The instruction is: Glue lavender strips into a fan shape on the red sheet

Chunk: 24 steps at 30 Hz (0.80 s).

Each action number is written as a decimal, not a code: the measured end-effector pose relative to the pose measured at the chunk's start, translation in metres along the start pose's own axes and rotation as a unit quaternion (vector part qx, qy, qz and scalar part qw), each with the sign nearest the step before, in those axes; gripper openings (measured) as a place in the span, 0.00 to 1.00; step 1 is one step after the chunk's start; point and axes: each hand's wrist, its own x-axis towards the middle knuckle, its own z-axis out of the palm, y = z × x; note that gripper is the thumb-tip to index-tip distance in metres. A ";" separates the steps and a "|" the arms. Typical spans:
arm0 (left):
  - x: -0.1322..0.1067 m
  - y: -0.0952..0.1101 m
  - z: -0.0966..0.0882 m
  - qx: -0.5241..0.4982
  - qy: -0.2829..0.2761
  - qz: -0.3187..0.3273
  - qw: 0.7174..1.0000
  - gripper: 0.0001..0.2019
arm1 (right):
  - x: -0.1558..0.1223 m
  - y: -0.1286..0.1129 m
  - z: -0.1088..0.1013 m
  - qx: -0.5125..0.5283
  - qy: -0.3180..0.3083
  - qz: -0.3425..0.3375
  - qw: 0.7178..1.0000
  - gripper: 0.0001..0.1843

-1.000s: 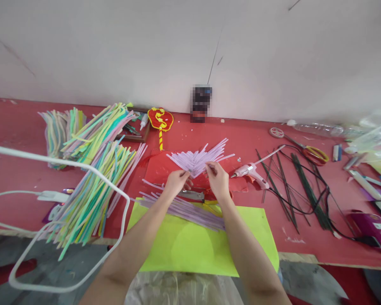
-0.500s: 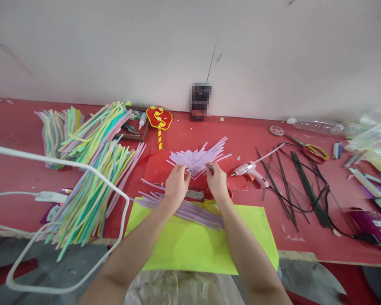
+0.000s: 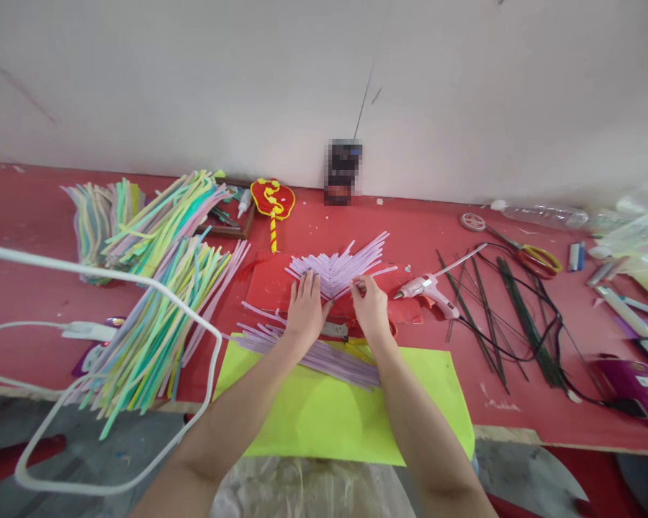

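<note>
Flattened with fingers extended, left hand [image 3: 304, 309] presses on the V-shaped fan of thin lilac strips [image 3: 351, 262] at frame centre. Right hand [image 3: 371, 308] pinches the fan's lower edge. The fan lies on a matte red sheet [image 3: 264, 284]. Loose lilac strips [image 3: 324, 354] cross a smooth lime-green sheet [image 3: 329, 417] below.

The left hand [image 3: 304, 311] covers the seven-o'clock part of the fan [image 3: 345, 265]. Whether the right hand [image 3: 370, 308] pinches anything cannot be told. A tool [image 3: 335, 331] lies half hidden between the wrists. At twelve o'clock from them, a pixelated block [image 3: 343, 171] cannot be identified. The edge cuts the cable [image 3: 43, 260] at nine o'clock and a purple box [image 3: 631, 381] at four.
</note>
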 end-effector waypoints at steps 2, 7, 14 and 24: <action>0.002 -0.002 0.003 -0.010 0.012 0.006 1.000 0.29 | 0.000 0.002 0.001 -0.004 0.004 -0.011 1.000 0.09; 0.007 -0.007 0.009 -0.051 0.028 0.046 0.997 0.27 | 0.002 0.007 0.002 -0.023 0.000 -0.041 0.999 0.11; 0.011 -0.011 0.013 -0.078 0.027 0.060 0.995 0.28 | 0.001 0.011 0.005 -0.056 -0.011 -0.087 0.995 0.10; 0.011 -0.011 0.014 -0.081 0.038 0.063 0.994 0.27 | 0.001 0.013 0.007 -0.090 -0.028 -0.123 0.988 0.13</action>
